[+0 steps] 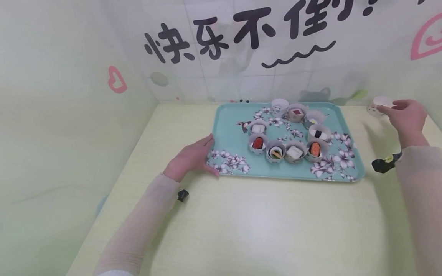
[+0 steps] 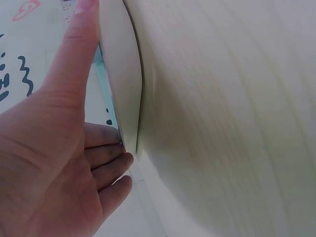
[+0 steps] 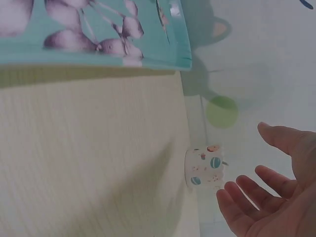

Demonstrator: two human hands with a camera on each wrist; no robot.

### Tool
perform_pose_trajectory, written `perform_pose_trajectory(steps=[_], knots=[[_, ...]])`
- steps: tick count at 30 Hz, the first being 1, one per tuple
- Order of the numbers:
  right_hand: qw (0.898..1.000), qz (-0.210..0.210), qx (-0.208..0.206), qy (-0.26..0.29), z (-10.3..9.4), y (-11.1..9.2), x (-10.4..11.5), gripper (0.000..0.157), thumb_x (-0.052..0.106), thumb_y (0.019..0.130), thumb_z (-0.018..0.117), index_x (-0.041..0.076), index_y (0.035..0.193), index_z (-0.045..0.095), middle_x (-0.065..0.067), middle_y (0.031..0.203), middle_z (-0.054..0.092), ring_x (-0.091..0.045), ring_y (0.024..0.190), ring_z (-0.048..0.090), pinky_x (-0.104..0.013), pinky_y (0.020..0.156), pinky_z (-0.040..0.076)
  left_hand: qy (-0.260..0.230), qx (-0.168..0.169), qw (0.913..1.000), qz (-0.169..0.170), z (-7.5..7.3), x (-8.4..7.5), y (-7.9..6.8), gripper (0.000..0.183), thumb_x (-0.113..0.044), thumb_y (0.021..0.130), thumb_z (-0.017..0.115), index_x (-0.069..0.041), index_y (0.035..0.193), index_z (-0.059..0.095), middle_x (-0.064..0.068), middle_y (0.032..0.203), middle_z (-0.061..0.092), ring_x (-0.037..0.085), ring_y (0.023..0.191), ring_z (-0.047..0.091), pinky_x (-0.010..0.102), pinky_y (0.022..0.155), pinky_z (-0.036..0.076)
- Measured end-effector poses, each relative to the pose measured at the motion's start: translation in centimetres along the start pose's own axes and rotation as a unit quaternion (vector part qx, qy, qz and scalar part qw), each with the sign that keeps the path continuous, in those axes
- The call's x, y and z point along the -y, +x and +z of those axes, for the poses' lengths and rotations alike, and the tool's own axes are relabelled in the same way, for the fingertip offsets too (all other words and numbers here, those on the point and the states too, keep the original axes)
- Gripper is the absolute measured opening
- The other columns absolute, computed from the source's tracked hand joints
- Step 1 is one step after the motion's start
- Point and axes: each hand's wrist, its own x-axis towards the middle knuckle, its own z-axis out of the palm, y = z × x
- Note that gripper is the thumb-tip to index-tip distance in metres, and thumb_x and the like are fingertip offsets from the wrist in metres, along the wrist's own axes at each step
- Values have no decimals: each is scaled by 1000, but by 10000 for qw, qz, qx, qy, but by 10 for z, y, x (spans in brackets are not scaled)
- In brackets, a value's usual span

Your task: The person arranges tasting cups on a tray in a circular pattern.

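Observation:
My left hand (image 1: 193,155) rests along the left edge of a turquoise flowered tray (image 1: 228,132), its thumb by the front left corner. Seen from the left wrist, the fingertips (image 2: 121,163) reach the tray's side with the thumb stretched out. At the back right, my right hand (image 1: 411,117) hovers beside a small patterned paper cup (image 3: 205,168), fingers spread and apart from it in the right wrist view. On the tray several paper cups form a ring. Most hold toy-like sushi pieces, among them a red one (image 1: 258,143), an orange one (image 1: 315,150) and a white one (image 1: 294,152).
The tray lies on a pale wooden table (image 1: 255,222) against a wall (image 1: 238,86) with large black characters. Another wall (image 1: 69,134) runs along the left side. Black straps (image 1: 384,165) are worn at the wrists over the sleeves.

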Motion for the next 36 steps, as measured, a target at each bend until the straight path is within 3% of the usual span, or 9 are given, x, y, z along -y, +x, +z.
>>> perform_pose_trajectory(steps=[2, 4, 9, 13, 16, 19, 31, 34, 36], knots=[[9999, 137, -45, 5, -3, 2, -4, 52, 64, 87, 58, 41, 131, 41, 26, 96, 39, 8, 80, 37, -15, 73, 37, -23, 10, 10000, 7, 1, -1, -1, 139, -75, 61, 76, -3, 160, 11, 13, 169, 6, 31, 156, 15, 45, 125, 29], [9998, 203, -77, -24, -4, 5, -7, 55, 66, 87, 59, 41, 131, 39, 24, 100, 38, 4, 86, 34, -17, 76, 36, -27, -7, 10000, 22, 2, -2, -3, 139, -75, 60, 77, -3, 160, 11, 13, 169, 6, 31, 156, 15, 44, 124, 30], [9993, 262, -129, -213, -3, 13, -10, 92, 64, 88, 57, 9, 155, 29, 16, 106, 37, -7, 91, 36, -19, 77, 35, -5, 0, 10000, 42, 5, -2, -8, 138, -73, 61, 77, -2, 159, 11, 14, 169, 6, 31, 156, 16, 45, 124, 31], [9987, 275, -166, -386, -1, 21, -11, 99, 62, 89, 56, 0, 157, 19, 9, 107, 39, -18, 94, 38, -25, 81, 37, 14, 32, 10000, -5, 7, -2, -10, 138, -74, 61, 76, -2, 159, 10, 13, 169, 5, 31, 156, 15, 44, 124, 31], [9986, 277, -148, -435, 1, 24, -11, 100, 63, 89, 53, -2, 157, 17, -10, 127, 47, -32, 110, 42, -40, 101, 44, -9, -6, 10000, 3, 8, -2, -11, 139, -75, 61, 76, -2, 160, 10, 13, 169, 5, 31, 156, 15, 44, 124, 31], [9987, 316, -49, -389, 2, 26, -10, 103, 64, 89, 52, -2, 157, 14, -24, 156, 31, -44, 133, 32, -53, 119, 34, -18, -52, 10000, 25, 8, -3, -11, 140, -75, 60, 76, -2, 159, 11, 13, 169, 5, 31, 156, 15, 44, 124, 30], [9984, 500, 167, -184, 3, 35, -6, 97, 53, 93, 53, -4, 157, 9, -25, 166, 7, -42, 153, 11, -52, 128, 16, 168, -80, 9997, 145, 1, -6, -5, 140, -76, 59, 76, -1, 159, 12, 13, 169, 7, 30, 156, 16, 43, 123, 33], [9973, 722, 118, 12, 5, 36, -6, 94, 52, 92, 55, 1, 159, 12, -20, 162, 22, -37, 153, 12, -47, 129, 18, 179, -31, 9998, 120, -1, -6, -4, 141, -77, 58, 75, -2, 159, 12, 12, 170, 6, 29, 156, 16, 42, 122, 34], [9966, 811, 64, 139, 5, 37, -6, 85, 51, 91, 58, 12, 157, 22, -2, 147, 38, -33, 152, 14, -42, 128, 20, 157, 14, 9998, 91, -2, -6, -3, 141, -77, 57, 75, -2, 159, 12, 11, 170, 5, 29, 156, 15, 42, 123, 33]])
